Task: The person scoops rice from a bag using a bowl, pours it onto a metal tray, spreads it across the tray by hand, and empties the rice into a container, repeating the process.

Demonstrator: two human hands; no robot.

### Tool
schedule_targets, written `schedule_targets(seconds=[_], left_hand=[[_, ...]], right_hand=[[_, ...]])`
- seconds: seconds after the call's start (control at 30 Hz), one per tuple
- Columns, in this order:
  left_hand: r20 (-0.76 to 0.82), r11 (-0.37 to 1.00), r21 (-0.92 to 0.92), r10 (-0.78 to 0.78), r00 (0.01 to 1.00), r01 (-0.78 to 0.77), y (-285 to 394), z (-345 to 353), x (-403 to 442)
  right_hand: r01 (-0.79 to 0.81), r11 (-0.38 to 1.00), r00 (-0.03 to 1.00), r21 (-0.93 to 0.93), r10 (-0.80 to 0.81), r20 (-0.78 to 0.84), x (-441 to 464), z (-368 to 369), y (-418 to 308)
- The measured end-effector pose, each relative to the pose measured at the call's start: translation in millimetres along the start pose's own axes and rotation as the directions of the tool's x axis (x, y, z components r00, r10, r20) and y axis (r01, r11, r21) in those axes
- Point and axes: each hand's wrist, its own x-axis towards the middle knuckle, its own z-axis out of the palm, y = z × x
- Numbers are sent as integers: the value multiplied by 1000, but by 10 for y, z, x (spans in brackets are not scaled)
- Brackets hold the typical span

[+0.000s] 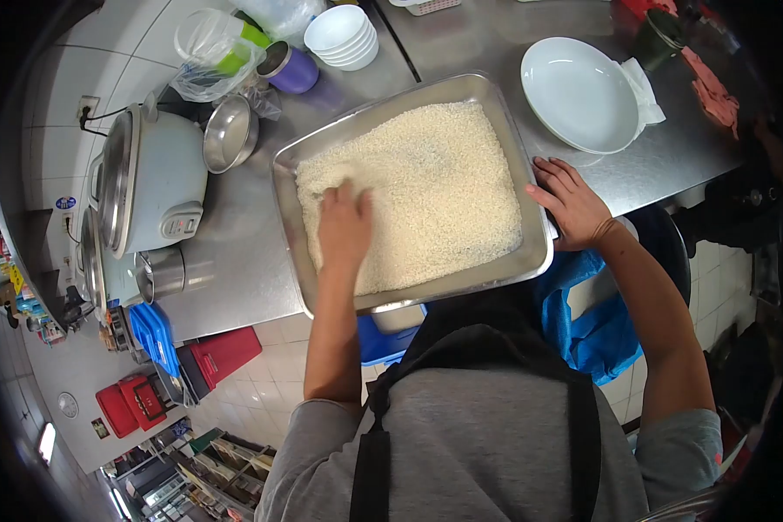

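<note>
**Rice (pixel 435 196) spread across a tray (pixel 536 242)**

The left hand (pixel 344 228) touches the rice; I cannot tell its grip. The right hand (pixel 574 207), apart, lies fingers extended at the tray's right edge. Left of the tray sits a cooker (pixel 167 170); right, a white dish (pixel 576 94).

I am noting a smooth, shiny metal tray (pixel 536 250); rice (pixel 435 200) is looking grainy and matt; metal counter (pixel 239 261) is gleaming; dish (pixel 578 96) is showing gloss.
</note>
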Motion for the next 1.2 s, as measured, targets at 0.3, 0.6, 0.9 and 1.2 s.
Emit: schedule_targets(seconds=[0.3, 0.6, 0.9, 1.2], left_hand=[[134, 881, -473, 42, 990, 27, 628, -512, -67], [159, 989, 104, 87, 983, -104, -585, -375, -581], [241, 931, -361, 147, 959, -53, 369, -339, -292], [229, 995, -21, 104, 968, -102, -91, -735, -444]], right_hand=[[-1, 999, 999, -39, 2, 36, 0, 33, 24], [17, 1000, 1000, -20, -17, -9, -14, 50, 41], [15, 998, 1000, -60, -15, 0, -21, 71, 50], [3, 999, 1000, -46, -3, -12, -22, 94, 48]])
